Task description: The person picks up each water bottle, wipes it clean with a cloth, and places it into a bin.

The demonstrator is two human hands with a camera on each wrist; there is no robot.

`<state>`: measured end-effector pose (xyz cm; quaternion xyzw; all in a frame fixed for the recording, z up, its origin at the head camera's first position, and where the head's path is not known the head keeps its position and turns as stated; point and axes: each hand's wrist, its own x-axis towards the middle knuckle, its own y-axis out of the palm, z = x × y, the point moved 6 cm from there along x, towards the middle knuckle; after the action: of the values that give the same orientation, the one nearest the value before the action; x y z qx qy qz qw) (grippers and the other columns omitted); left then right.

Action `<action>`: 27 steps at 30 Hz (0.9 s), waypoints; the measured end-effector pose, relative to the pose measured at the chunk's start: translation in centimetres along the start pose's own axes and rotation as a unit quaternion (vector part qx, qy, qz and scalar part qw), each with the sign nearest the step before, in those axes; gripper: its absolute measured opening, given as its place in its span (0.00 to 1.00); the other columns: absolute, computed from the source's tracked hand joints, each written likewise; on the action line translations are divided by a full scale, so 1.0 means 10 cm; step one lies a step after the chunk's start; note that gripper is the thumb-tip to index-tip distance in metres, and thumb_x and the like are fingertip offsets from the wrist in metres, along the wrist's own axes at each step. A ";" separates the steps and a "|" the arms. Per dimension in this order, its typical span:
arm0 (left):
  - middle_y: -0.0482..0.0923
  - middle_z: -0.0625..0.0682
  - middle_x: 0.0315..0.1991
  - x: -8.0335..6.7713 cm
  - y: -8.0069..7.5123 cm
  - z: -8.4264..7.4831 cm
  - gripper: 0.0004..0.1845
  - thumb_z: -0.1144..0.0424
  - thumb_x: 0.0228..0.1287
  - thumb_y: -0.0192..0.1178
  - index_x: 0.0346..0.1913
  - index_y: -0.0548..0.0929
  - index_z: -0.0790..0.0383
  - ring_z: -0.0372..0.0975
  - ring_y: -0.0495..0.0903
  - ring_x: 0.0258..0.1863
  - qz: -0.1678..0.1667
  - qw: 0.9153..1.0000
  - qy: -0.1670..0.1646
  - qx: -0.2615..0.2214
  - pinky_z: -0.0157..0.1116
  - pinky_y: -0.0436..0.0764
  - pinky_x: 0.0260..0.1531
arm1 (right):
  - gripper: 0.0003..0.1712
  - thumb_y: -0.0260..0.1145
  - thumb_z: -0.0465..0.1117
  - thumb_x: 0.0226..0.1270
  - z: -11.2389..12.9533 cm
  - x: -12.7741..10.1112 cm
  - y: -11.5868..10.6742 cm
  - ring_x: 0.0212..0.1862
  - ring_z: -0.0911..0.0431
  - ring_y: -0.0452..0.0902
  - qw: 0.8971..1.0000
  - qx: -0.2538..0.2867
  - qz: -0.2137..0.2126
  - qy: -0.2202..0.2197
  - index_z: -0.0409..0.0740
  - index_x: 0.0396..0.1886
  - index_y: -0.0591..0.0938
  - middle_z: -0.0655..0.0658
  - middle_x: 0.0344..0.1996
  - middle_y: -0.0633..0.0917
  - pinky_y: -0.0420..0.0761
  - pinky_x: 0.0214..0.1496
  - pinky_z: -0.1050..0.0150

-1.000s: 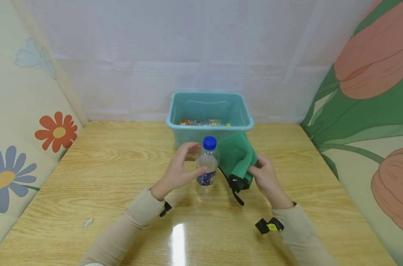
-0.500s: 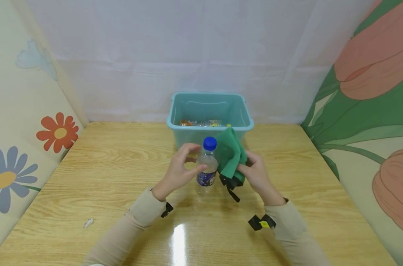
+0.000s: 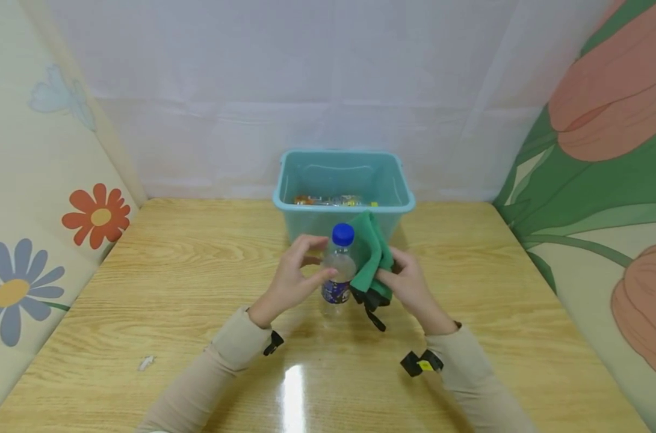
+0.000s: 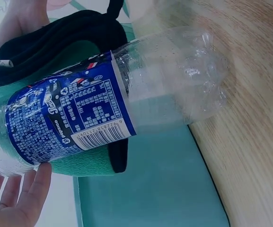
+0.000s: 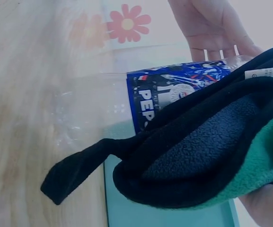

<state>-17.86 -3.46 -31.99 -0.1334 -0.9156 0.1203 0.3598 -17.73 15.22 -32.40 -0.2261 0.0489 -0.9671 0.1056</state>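
Observation:
A clear plastic bottle [image 3: 339, 264] with a blue cap and a blue Pepsi label stands upright on the table. My left hand [image 3: 295, 273] holds its left side, thumb in front; in the left wrist view its fingertips [image 4: 42, 177] meet the bottle near the label's edge. Right beside the bottle, my right hand [image 3: 406, 282] grips a green fabric mitt [image 3: 368, 255] with black trim and a hanging loop. Its pouch-like opening, dark inside, shows in the right wrist view. Part of the label lies hidden behind the mitt [image 5: 198, 156] there.
Directly behind the bottle stands a teal plastic bin [image 3: 344, 207] with several small packaged things low inside. The wooden table [image 3: 209, 240] meets a white cloth wall at the back. A white scrap [image 3: 146, 362] lies at the front left.
My right hand has carried the green mitt leftward, up against the bottle. The left hand and the bottle have barely moved.

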 end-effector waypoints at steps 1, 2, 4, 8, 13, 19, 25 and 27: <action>0.71 0.63 0.48 0.00 0.00 0.00 0.26 0.74 0.49 0.66 0.52 0.69 0.74 0.50 0.73 0.47 0.000 1.000 -0.001 0.000 0.36 0.81 0.41 | 0.18 0.57 0.19 0.49 -0.01 0.00 0.00 0.37 0.61 0.76 1.000 0.001 0.001 0.002 0.18 0.43 0.74 0.56 0.34 0.81 0.80 0.37 0.70; 0.71 0.63 0.48 0.00 0.00 0.00 0.26 0.74 0.49 0.66 0.52 0.69 0.74 0.50 0.73 0.47 0.000 1.000 -0.002 -0.001 0.36 0.81 0.41 | 0.18 0.56 0.19 0.49 -0.02 0.00 0.01 0.37 0.60 0.76 1.000 0.000 0.003 0.003 0.18 0.43 0.74 0.56 0.34 0.81 0.80 0.36 0.70; 0.70 0.63 0.48 0.00 0.00 0.00 0.26 0.74 0.49 0.66 0.52 0.69 0.74 0.50 0.73 0.47 0.000 1.000 -0.002 -0.001 0.36 0.81 0.41 | 0.18 0.57 0.19 0.49 -0.04 -0.01 0.01 0.36 0.60 0.76 1.000 0.001 0.005 0.010 0.19 0.43 0.74 0.55 0.33 0.81 0.80 0.36 0.69; 0.70 0.63 0.48 0.00 0.00 -0.01 0.26 0.74 0.48 0.66 0.52 0.69 0.73 0.50 0.73 0.47 0.001 1.000 -0.003 -0.001 0.36 0.81 0.42 | 0.16 0.58 0.20 0.49 -0.08 -0.01 0.02 0.34 0.61 0.75 1.000 -0.016 0.003 0.026 0.20 0.41 0.76 0.57 0.30 0.81 0.78 0.33 0.70; 0.70 0.63 0.48 0.00 0.00 -0.01 0.26 0.75 0.48 0.66 0.52 0.69 0.74 0.51 0.73 0.47 0.002 1.000 0.000 -0.001 0.37 0.81 0.42 | 0.14 0.59 0.20 0.48 -0.14 -0.02 0.05 0.30 0.60 0.73 0.999 -0.039 0.013 0.036 0.22 0.39 0.77 0.54 0.26 0.79 0.76 0.29 0.70; 0.70 0.64 0.48 0.00 0.00 -0.01 0.27 0.75 0.47 0.66 0.52 0.69 0.74 0.50 0.73 0.47 0.002 1.000 0.002 -0.005 0.37 0.81 0.42 | 0.17 0.60 0.23 0.50 -0.22 -0.04 0.08 0.34 0.55 0.74 0.996 -0.053 0.039 0.065 0.25 0.43 0.77 0.39 0.32 0.81 0.77 0.35 0.67; 0.70 0.64 0.48 0.00 0.00 -0.01 0.27 0.75 0.47 0.66 0.52 0.69 0.74 0.51 0.73 0.47 0.000 1.000 0.006 -0.008 0.38 0.81 0.42 | 0.20 0.63 0.27 0.51 -0.27 -0.05 0.09 0.38 0.54 0.75 0.992 -0.048 0.076 0.091 0.28 0.47 0.76 0.35 0.39 0.81 0.78 0.41 0.62; 0.70 0.64 0.48 0.00 0.00 -0.01 0.27 0.75 0.47 0.66 0.52 0.69 0.74 0.51 0.73 0.47 0.001 1.000 0.007 -0.007 0.38 0.81 0.42 | 0.22 0.65 0.29 0.51 -0.28 -0.05 0.10 0.40 0.54 0.76 0.990 -0.046 0.096 0.094 0.30 0.49 0.76 0.36 0.40 0.81 0.79 0.42 0.59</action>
<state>-17.84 -3.46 -31.93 -0.1374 -0.9137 0.1127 0.3655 -18.33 14.46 -35.28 -0.1326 0.1245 -0.9663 0.1820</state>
